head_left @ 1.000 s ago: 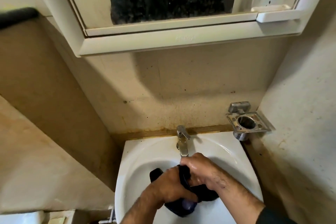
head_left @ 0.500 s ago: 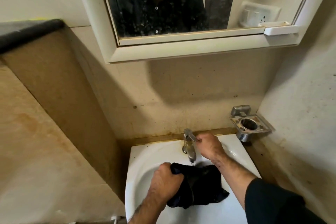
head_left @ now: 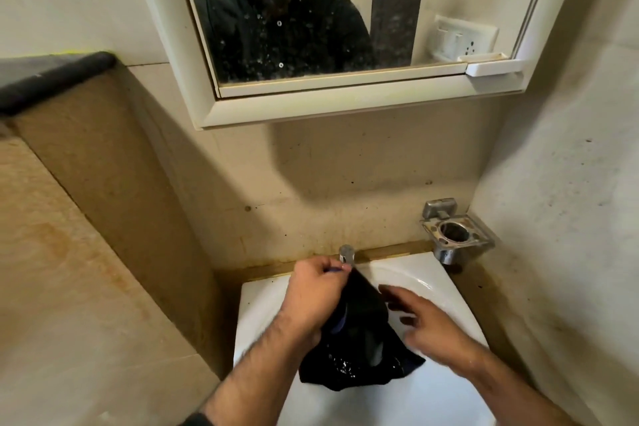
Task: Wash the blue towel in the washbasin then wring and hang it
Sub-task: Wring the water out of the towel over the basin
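- Hung wet and dark over the middle of the washbasin [head_left: 446,284], the towel [head_left: 359,349], its lower folds bunched and glistening near the front of the bowl.
- Gripped the towel's top corner, the left hand [head_left: 316,294], fingers curled round the cloth, lifted just in front of the tap [head_left: 346,254] at the basin's back edge.
- Hovered to the right of the towel, the right hand [head_left: 428,325], fingers spread and relaxed, blurred, holding nothing; cannot tell whether touching the cloth.
- Fixed beside the basin's back right corner, a metal holder [head_left: 456,235] on the wall.
- Mounted above on the wall, a mirror [head_left: 345,28], speckled with spots.
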